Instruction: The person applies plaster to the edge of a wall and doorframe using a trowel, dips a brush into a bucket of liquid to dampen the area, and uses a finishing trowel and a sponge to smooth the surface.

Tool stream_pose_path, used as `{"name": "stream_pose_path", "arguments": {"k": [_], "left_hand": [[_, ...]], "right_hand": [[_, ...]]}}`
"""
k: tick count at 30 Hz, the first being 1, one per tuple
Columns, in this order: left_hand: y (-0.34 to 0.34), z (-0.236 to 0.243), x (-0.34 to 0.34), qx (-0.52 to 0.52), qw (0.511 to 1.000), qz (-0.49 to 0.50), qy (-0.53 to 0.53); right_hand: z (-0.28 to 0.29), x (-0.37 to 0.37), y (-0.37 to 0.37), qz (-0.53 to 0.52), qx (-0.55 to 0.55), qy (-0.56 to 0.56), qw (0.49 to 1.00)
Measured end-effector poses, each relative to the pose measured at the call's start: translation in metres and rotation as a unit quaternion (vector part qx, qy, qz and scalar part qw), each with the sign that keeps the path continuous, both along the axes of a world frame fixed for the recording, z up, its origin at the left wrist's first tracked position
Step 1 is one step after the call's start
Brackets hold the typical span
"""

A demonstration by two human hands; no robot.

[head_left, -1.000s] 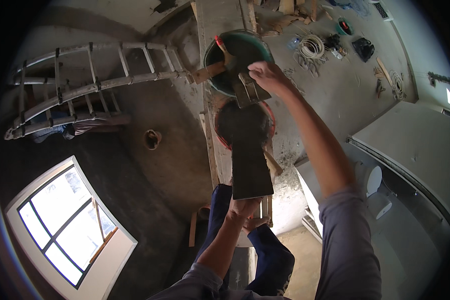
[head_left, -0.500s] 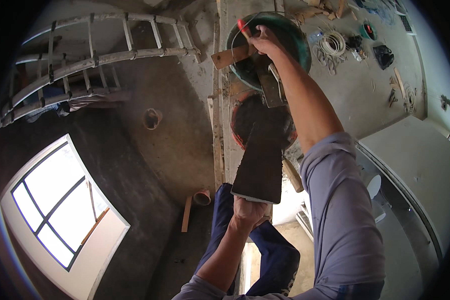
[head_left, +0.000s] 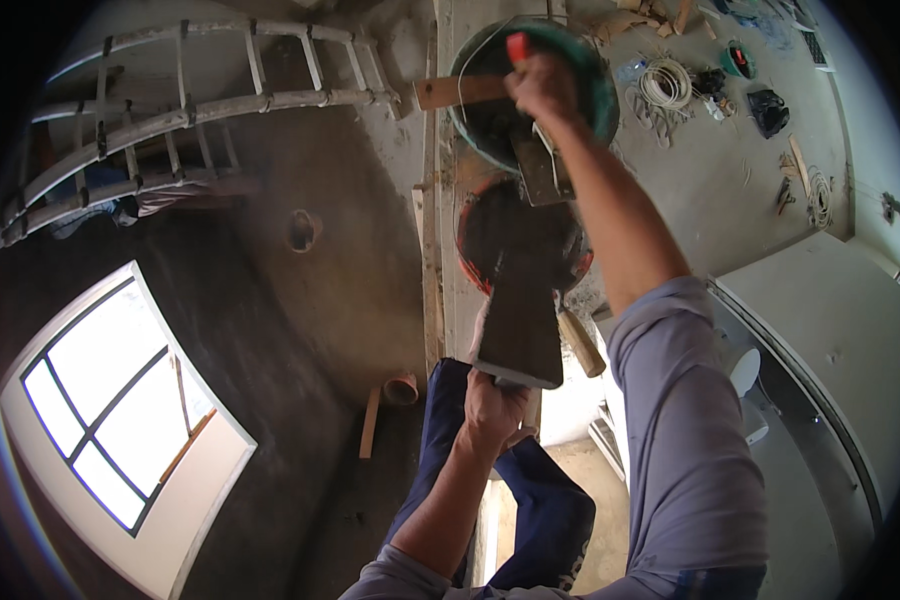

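Note:
My left hand point(head_left: 495, 410) grips a dark, flat rectangular board point(head_left: 518, 340) from beneath, over a red-rimmed bucket point(head_left: 467, 250) of dark, wet material. My right hand point(head_left: 542, 88) is closed round the handle of a red-tipped brush point(head_left: 517, 47) above a green bucket point(head_left: 602, 125). A dark metal trowel point(head_left: 542, 175) lies partly over that bucket's near rim, beneath my right wrist. A wooden slat point(head_left: 440, 93) sticks out leftward from the bucket. Beside the board is a wooden-handled tool point(head_left: 582, 342).
Plank beams point(head_left: 430, 300) run under the buckets. A bamboo-like ladder point(head_left: 180, 120) lies at upper left, a window point(head_left: 100, 400) at lower left. Coiled hoses point(head_left: 665, 85), a black bag point(head_left: 768, 113) and wood scraps occupy the floor at upper right.
My right hand has moved up from beside the trowel and closed on the brush handle. The board in my left hand has tilted slightly. The whole view has shifted.

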State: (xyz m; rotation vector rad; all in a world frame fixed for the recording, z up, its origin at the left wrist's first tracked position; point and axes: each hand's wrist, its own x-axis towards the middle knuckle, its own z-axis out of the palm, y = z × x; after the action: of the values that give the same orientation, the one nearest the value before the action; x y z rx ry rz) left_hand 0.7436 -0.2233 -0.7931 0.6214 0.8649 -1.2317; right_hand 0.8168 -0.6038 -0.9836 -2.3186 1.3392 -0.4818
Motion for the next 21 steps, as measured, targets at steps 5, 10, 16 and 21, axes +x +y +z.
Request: {"name": "stream_pose_path", "arguments": {"k": [5,10,16,21], "left_hand": [[-0.002,-0.002,0.009,0.011,0.999,-0.036,-0.029],[0.0,-0.002,0.011,0.015,0.998,-0.036,-0.04],[0.005,-0.01,0.019,0.011,0.997,-0.055,-0.05],[0.002,-0.008,0.016,0.021,0.995,-0.051,-0.082]], "right_hand": [[0.016,-0.06,-0.008,-0.005,0.107,0.05,0.993],[0.147,-0.116,0.057,0.055,0.23,-0.116,0.965],[0.293,-0.178,0.144,0.199,0.308,-0.148,0.919],[0.324,-0.19,0.203,0.265,0.319,-0.157,0.896]]}}
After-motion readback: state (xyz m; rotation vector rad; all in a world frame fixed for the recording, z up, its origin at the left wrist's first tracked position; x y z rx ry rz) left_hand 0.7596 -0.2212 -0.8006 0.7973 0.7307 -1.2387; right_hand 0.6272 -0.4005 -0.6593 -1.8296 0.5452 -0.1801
